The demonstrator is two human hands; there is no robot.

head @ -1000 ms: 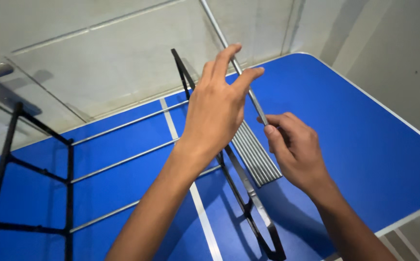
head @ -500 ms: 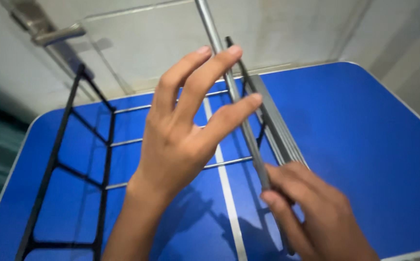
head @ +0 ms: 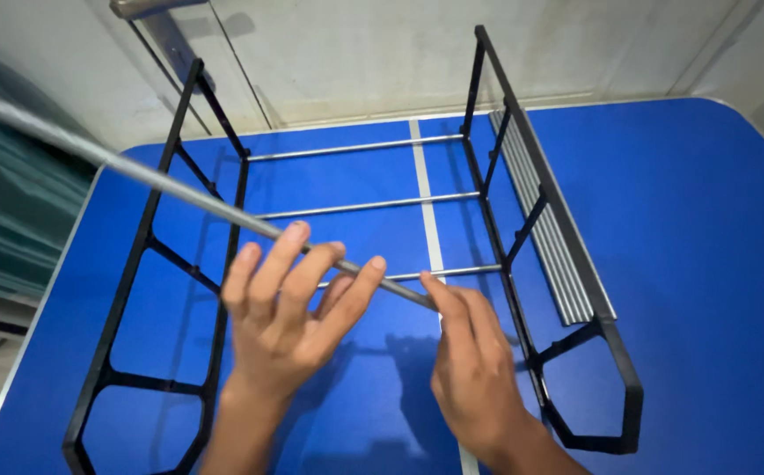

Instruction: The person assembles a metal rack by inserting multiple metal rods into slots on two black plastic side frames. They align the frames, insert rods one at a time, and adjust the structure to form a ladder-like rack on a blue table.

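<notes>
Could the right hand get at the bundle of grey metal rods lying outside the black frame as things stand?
Probably yes: the rods lie bare on the blue table, with only the low right frame side between; but the right hand holds a long rod.

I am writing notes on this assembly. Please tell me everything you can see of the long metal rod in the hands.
The rod is a thin, straight, grey tube, metal by its look. It slants from the upper left edge of the picture down to the middle, above the blue table. The left hand wraps fingers over it; the right hand touches its lower end. It crosses over the black frame.
</notes>
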